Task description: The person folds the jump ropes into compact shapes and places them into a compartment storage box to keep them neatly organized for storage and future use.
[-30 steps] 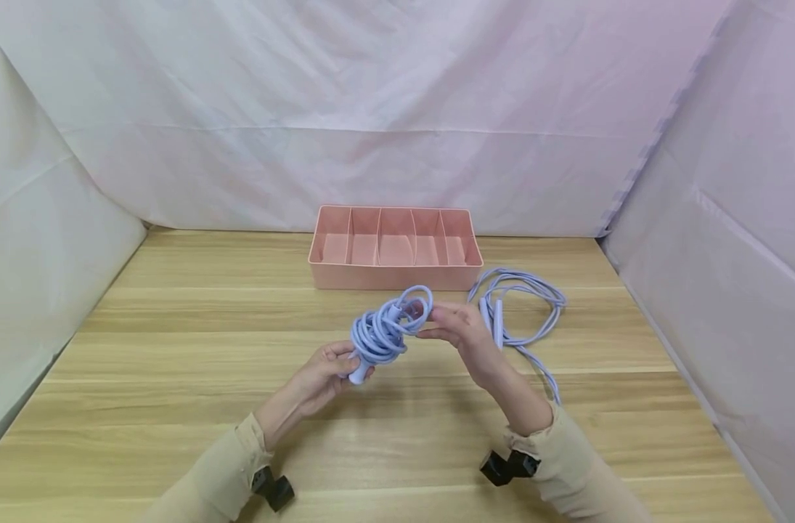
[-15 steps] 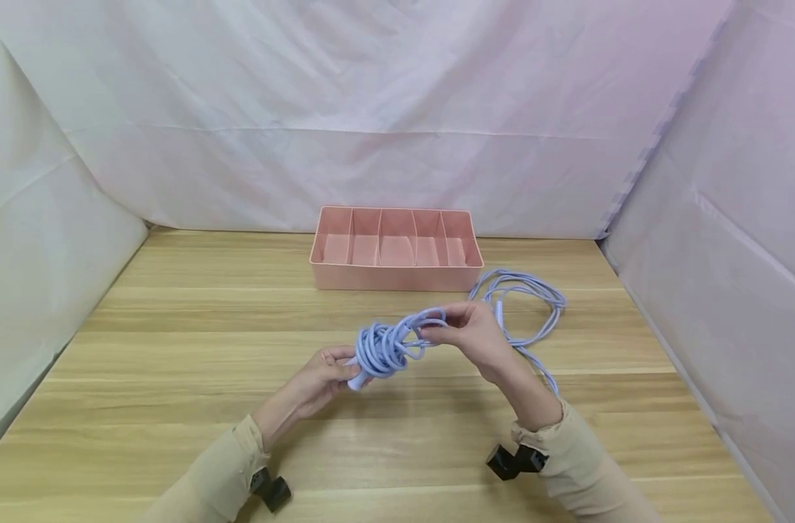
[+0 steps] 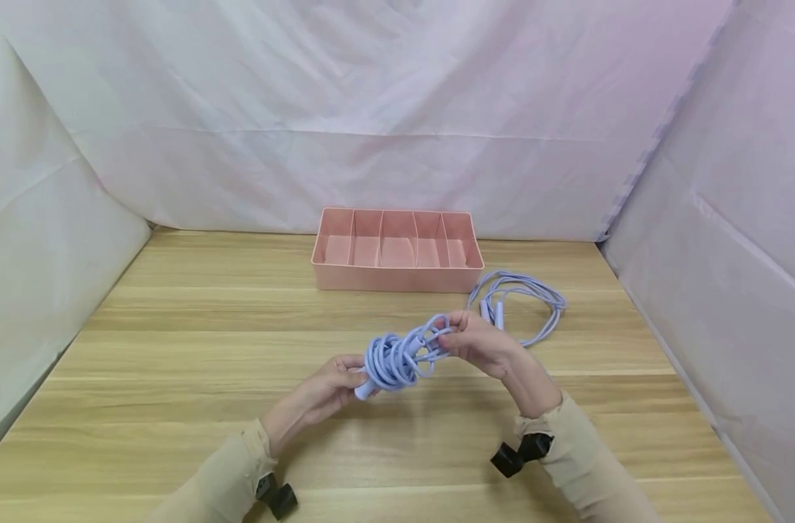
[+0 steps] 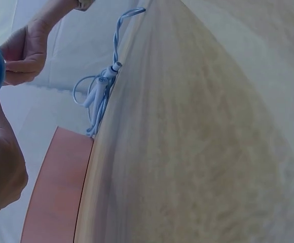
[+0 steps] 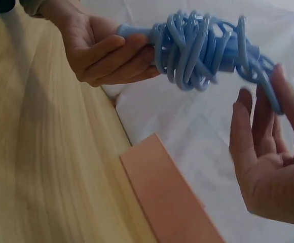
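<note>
Periwinkle-blue cord is wound in thick, overlapping turns round the handles of the jump rope (image 3: pixel 389 363) between my hands, clear of the wooden table (image 3: pixel 194 341) and in front of the pink five-compartment tray (image 3: pixel 397 279). With my left hand (image 3: pixel 332 383) I grip the handle ends (image 3: pixel 366 390) that stick out below the coil, thumb on top and fingers curled underneath. With my right hand (image 3: pixel 485 347) I pinch a loose loop (image 5: pixel 268 91) at the far end, beyond the other handle ends; the right wrist view shows it between thumb and fingers, the rest of that hand standing off the bundle.

The winding looks uneven to me, and I see no tie on it. If I let that loop go too soon, I think the outer turns could spring back. Too hard a tug could tighten some turns while others slacken, or drag the coil along the smooth handles and off them. Should my left grip loosen, the handles might slip apart inside the coil. The second jump rope (image 3: pixel 557 301) lies loosely looped on the table beside the tray's right corner, near enough that a dangling strand could catch it.
</note>
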Demonstrator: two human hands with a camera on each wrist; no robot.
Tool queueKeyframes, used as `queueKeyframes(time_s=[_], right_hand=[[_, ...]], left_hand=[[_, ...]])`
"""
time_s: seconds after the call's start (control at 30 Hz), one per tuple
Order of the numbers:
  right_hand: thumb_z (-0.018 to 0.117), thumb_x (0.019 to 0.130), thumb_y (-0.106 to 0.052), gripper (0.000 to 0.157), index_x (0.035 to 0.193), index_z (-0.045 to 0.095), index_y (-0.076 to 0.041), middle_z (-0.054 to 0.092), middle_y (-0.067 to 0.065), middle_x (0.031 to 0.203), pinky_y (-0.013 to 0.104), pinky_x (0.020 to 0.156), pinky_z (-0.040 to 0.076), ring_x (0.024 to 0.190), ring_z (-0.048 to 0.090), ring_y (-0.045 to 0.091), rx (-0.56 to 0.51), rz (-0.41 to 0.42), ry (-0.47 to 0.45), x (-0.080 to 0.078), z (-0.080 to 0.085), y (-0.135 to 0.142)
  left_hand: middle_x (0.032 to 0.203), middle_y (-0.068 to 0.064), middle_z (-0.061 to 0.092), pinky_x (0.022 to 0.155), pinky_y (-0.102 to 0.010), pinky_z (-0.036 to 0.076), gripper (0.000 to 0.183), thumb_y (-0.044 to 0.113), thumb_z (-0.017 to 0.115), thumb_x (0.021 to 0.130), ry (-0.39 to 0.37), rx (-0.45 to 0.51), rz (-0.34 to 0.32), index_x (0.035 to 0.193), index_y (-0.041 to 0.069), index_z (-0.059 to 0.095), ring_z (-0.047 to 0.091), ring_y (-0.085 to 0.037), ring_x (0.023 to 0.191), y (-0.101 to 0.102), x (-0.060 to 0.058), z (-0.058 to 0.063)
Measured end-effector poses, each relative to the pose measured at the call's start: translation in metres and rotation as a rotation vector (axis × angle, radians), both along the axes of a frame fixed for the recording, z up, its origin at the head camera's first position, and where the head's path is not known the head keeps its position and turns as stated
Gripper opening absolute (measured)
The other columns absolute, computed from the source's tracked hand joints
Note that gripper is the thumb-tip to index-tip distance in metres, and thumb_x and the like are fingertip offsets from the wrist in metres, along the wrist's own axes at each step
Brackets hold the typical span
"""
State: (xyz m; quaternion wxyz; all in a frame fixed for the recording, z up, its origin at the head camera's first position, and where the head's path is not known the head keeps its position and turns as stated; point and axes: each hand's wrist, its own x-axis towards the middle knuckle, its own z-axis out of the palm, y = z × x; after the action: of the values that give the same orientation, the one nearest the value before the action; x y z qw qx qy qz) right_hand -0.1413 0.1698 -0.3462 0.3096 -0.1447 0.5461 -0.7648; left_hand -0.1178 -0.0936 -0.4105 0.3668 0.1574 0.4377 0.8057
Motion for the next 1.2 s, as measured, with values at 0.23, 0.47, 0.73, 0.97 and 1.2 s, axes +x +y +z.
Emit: queueKeyframes(time_s=[0.23,0.47,0.73,0.97,1.2], right_hand=[[0.065,0.083,-0.019,0.004,0.086,0.067,-0.017,0.069,-0.008,0.082,0.017,0.074,0.050,0.076,0.063,0.002,-0.219,0.045,-0.035,0.000,-0.011,-0.004],[0.061,0.086,-0.009,0.013,0.078,0.068,-0.016,0.068,-0.006,0.075,0.019,0.071,0.053,0.071,0.064,0.003,-0.028,-0.286,-0.096,0.002,-0.006,-0.011],[0.057,0.088,-0.004,0.023,0.073,0.068,-0.018,0.067,-0.007,0.070,0.017,0.065,0.052,0.066,0.063,0.003,0.095,-0.415,-0.156,-0.004,-0.014,-0.011],[0.060,0.084,-0.002,0.023,0.068,0.068,-0.017,0.068,-0.007,0.068,0.020,0.069,0.054,0.067,0.064,0.004,0.190,-0.357,-0.128,-0.003,-0.016,-0.007],[0.067,0.081,-0.025,0.008,0.074,0.067,-0.020,0.067,-0.012,0.073,0.020,0.076,0.050,0.072,0.061,0.000,0.099,-0.067,-0.118,-0.001,-0.019,-0.001]], left_hand=[[0.090,0.003,0.069,0.074,-0.016,0.050,0.016,0.012,0.062,0.083,-0.004,0.021,-0.010,0.098,0.016,0.066,0.062,-0.006,0.080,0.001,-0.005,-0.005],[0.096,0.000,0.068,0.081,-0.021,0.051,0.026,0.010,0.056,0.089,-0.033,-0.099,0.053,0.114,0.009,0.059,0.063,-0.008,0.083,-0.003,-0.016,-0.006],[0.096,-0.002,0.068,0.085,-0.026,0.051,0.044,0.011,0.057,0.088,-0.033,-0.204,0.056,0.125,-0.009,0.044,0.065,-0.013,0.088,-0.007,-0.024,-0.007],[0.089,0.002,0.069,0.080,-0.030,0.054,0.052,0.006,0.066,0.080,0.105,-0.351,0.091,0.120,-0.018,0.043,0.066,-0.012,0.077,-0.010,-0.029,-0.001],[0.083,0.002,0.071,0.069,-0.028,0.056,0.048,0.004,0.069,0.075,0.213,-0.406,0.131,0.114,-0.016,0.049,0.067,-0.013,0.072,-0.008,-0.030,0.003]])
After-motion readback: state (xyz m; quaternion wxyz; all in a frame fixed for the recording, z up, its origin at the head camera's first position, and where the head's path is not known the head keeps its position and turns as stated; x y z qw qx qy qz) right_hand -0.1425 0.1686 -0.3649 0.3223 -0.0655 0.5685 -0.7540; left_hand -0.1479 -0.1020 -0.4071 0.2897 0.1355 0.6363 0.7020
